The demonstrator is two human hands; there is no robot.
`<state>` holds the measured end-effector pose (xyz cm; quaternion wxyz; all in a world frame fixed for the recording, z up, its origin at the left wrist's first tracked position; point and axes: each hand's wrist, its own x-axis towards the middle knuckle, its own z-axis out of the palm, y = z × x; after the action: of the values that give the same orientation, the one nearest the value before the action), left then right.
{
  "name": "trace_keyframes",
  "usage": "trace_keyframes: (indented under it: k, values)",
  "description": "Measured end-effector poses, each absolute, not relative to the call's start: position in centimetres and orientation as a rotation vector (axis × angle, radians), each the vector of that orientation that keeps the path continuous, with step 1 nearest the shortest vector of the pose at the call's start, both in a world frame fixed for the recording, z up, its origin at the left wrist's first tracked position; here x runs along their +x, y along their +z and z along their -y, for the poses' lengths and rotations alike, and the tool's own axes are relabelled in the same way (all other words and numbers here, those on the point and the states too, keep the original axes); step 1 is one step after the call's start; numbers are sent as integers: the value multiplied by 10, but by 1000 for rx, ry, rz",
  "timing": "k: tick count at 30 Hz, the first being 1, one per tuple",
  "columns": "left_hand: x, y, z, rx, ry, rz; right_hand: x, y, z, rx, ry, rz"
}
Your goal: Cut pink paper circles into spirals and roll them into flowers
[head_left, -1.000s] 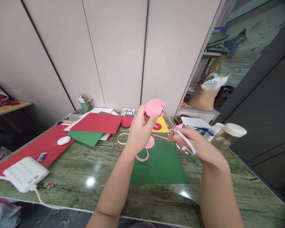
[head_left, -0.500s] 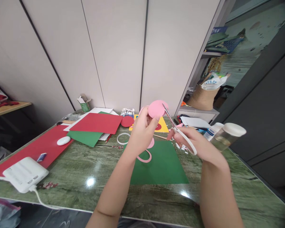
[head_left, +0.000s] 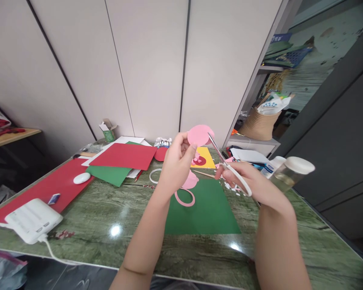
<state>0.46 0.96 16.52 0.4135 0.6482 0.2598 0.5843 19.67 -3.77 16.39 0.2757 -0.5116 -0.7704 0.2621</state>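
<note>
Raised above the table, my left hand (head_left: pixel 179 161) pinches a pink paper circle (head_left: pixel 199 135) by its lower left edge. My right hand (head_left: pixel 240 173) grips a pair of white-handled scissors (head_left: pixel 220 152), their blades at the circle's right edge. Below, a pink paper ring (head_left: pixel 185 197) lies on a green sheet (head_left: pixel 207 213), with a scalloped pink paper piece (head_left: pixel 191 180) just behind it. Farther back is a yellow sheet (head_left: pixel 210 158) bearing a red circle and small pink pieces. White paper scraps (head_left: pixel 234 188) are scattered under my right hand.
Red paper (head_left: pixel 124 155), green paper (head_left: pixel 110 175) and white sheets are piled to the left. Nearer are a white mouse (head_left: pixel 81 178) and a white power bank (head_left: pixel 33 220) with a cable. A lidded clear jar (head_left: pixel 292 173) stands right, close to my right forearm.
My left hand has shifted slightly left and turned the pink circle a little. The scissors stay at its right edge, and more of the yellow sheet's pink pieces shows.
</note>
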Motion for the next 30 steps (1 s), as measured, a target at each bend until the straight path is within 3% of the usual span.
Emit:
trace_keyframes:
  k: [30]
  values:
    - [2, 166, -7, 1847, 1391, -823, 196, 164, 39, -1355, 717, 2084]
